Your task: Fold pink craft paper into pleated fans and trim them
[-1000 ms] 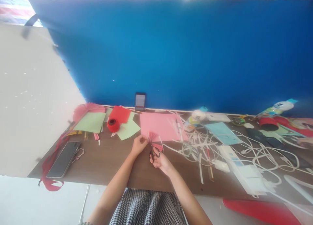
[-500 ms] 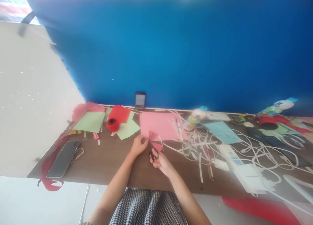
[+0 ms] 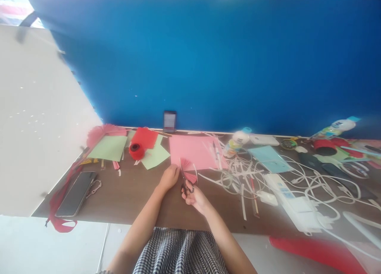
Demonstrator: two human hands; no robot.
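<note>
My right hand (image 3: 193, 196) has its fingers through the handles of a pair of dark scissors (image 3: 183, 189), whose blades point away from me. Just beyond them, pink pleated paper (image 3: 186, 165) fans out in two parts over the table. My left hand (image 3: 170, 177) is closed at the left edge of the pleats, pinching the paper; its fingertips are partly hidden. Behind the hands lies a flat pink sheet (image 3: 195, 147) with a pen (image 3: 216, 150) on its right side.
Left are a red ribbon roll (image 3: 136, 151), green paper (image 3: 108, 147) and a phone (image 3: 76, 193). White cables (image 3: 235, 176), a glue bottle (image 3: 236, 143), blue paper (image 3: 270, 159) and a power strip (image 3: 281, 196) crowd the right. A blue panel (image 3: 190, 67) stands behind.
My left hand has turned and its fingers have closed up beside the pleats. My right fingers have shifted slightly on the scissor handles. The whole view has moved a little.
</note>
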